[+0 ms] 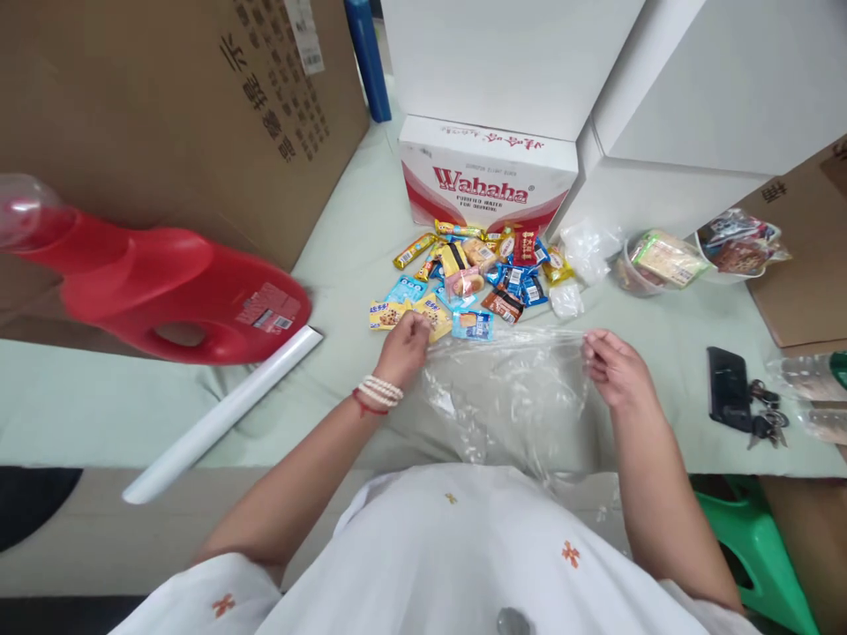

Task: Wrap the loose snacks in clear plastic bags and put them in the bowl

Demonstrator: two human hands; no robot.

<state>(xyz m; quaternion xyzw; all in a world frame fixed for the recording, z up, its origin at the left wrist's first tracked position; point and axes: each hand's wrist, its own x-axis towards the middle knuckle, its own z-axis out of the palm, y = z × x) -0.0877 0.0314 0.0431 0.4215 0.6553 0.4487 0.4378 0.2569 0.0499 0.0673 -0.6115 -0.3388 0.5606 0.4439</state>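
A clear plastic bag stretches between my two hands, its upper edge pulled taut and its body hanging toward my shirt. My left hand, with beaded bracelets at the wrist, pinches the bag's left corner. At the opposite corner my right hand grips the edge with fingers closed. Just beyond the bag lies a pile of small wrapped snacks in yellow, blue, red and brown. A yellow cookie packet lies right by my left fingertips, and a light blue packet sits close to the bag's edge.
Behind the snacks stands a Wahaha water carton. A red jug and a white roll lie at left, near a large cardboard box. Filled tubs, a phone and keys are at right.
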